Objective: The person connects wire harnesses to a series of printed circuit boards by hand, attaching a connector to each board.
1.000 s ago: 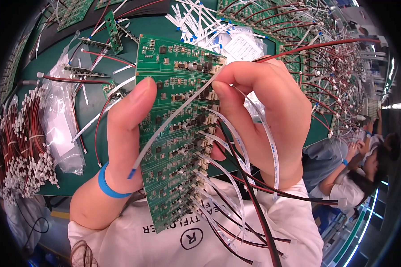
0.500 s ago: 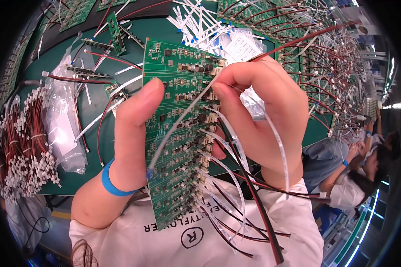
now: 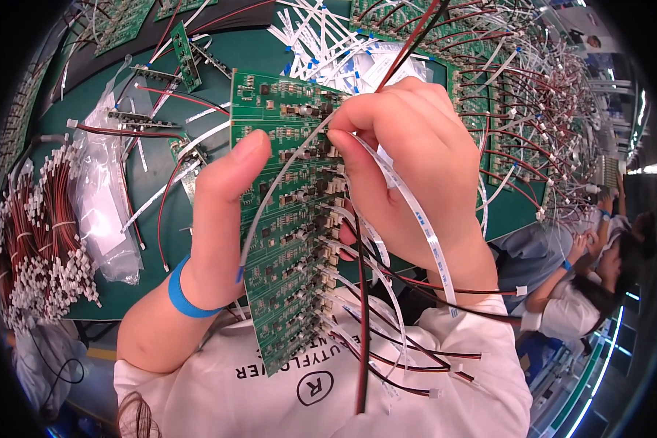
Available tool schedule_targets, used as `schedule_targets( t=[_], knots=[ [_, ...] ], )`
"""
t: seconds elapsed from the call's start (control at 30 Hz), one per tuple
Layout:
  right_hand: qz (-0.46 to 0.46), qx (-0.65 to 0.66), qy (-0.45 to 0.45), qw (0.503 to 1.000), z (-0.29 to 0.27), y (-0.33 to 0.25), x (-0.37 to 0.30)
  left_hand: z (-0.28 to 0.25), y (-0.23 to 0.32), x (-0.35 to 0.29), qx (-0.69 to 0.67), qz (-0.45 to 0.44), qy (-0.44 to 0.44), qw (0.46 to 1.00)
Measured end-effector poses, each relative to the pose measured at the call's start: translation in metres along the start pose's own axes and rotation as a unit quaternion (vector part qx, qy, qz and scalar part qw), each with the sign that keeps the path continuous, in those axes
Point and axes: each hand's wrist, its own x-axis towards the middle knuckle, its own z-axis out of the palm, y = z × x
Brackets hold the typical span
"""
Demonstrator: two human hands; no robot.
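My left hand (image 3: 217,201), with a blue band at the wrist, grips a tall green circuit board panel (image 3: 266,248) by its left side, thumb in front and other fingers mostly hidden behind. My right hand (image 3: 420,150) pinches a flat ribbon cable (image 3: 270,196) at the connectors on the panel's upper right edge. That cable curves down across the board's face to a blue end. Another white flat strip (image 3: 425,219) hangs below my right palm; whether it is the same cable I cannot tell. Several ribbon cables and red-black wires (image 3: 365,321) trail from the lower connectors.
Loose white ribbon cables (image 3: 321,36) lie at the back of the green table (image 3: 160,44). Bundled red-black wires with white plugs (image 3: 44,241) and a clear plastic bag (image 3: 106,197) are on the left. Wired boards (image 3: 482,95) fill the far right; people (image 3: 577,292) sit beyond.
My right hand has moved slightly left, closer to the panel's edge, still pinching the cable. The panel has turned a little, and its trailing wires have swung.
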Motion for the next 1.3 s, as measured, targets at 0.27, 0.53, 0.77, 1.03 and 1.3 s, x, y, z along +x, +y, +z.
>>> schedule_targets(
  t=[0.27, 0.53, 0.77, 1.03, 1.3],
  knots=[
    [-0.003, 0.035, 0.004, 0.999, 0.001, 0.002, 0.002, 0.003, 0.002, -0.001, -0.047, -0.015, 0.015, 0.999],
    [0.015, 0.016, 0.007, 1.000, 0.003, 0.000, 0.001, 0.002, 0.000, -0.001, -0.063, -0.005, 0.016, 0.998],
    [0.050, 0.057, 0.016, 0.997, 0.001, -0.001, 0.001, 0.002, 0.002, -0.003, -0.077, -0.014, 0.017, 0.997],
    [0.055, 0.089, 0.021, 0.994, -0.014, -0.005, 0.001, -0.004, 0.006, -0.006, -0.064, 0.013, 0.007, 0.998],
    [-0.043, 0.052, 0.023, 0.997, -0.016, -0.005, 0.003, -0.011, 0.008, -0.015, -0.039, 0.025, 0.004, 0.999]
  ],
)
